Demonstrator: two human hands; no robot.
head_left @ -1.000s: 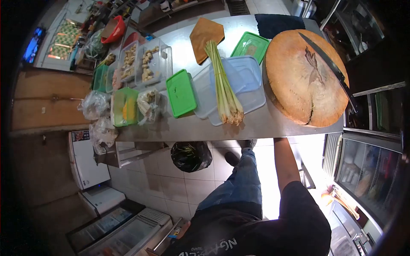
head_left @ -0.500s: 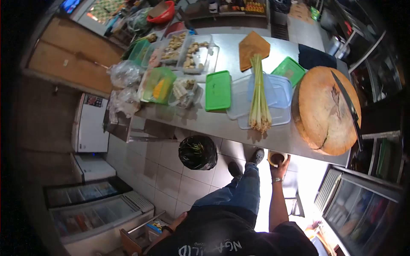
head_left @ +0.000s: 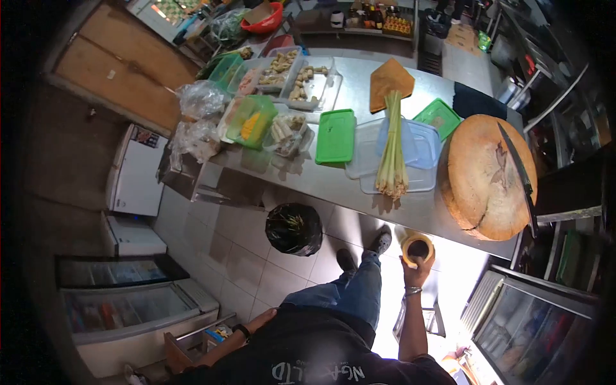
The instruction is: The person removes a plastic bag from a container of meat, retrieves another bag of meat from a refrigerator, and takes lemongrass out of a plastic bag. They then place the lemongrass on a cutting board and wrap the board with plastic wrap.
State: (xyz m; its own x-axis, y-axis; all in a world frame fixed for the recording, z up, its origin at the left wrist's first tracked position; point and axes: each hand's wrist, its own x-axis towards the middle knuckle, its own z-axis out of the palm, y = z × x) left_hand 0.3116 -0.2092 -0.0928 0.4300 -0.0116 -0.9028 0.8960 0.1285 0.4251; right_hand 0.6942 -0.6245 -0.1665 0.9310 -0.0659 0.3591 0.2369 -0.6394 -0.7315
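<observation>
My right hand (head_left: 417, 271) is closed around a yellowish cup (head_left: 418, 249) with dark contents, below the front edge of the steel table (head_left: 308, 186). My left hand (head_left: 262, 319) rests by my hip, its fingers hard to make out. Nearest to the cup on the table are a bundle of lemongrass stalks (head_left: 393, 151) over clear plastic lids (head_left: 420, 173) and a round wooden chopping block (head_left: 478, 186) with a long dark knife (head_left: 516, 160) on it. Green lids (head_left: 335, 136) lie further left, beside a brown pentagonal piece (head_left: 390, 83).
Plastic containers of cut food (head_left: 311, 83) and plastic bags (head_left: 196, 138) stand on the table's left part. A black-lined bin (head_left: 294, 230) is on the floor. Glass-topped freezers (head_left: 128, 308) are at lower left, a glass-fronted fridge (head_left: 532, 327) at lower right.
The view has shifted slightly. My right hand and the cup have moved a little away from the table edge, so more of the cup shows. More of my left forearm is visible.
</observation>
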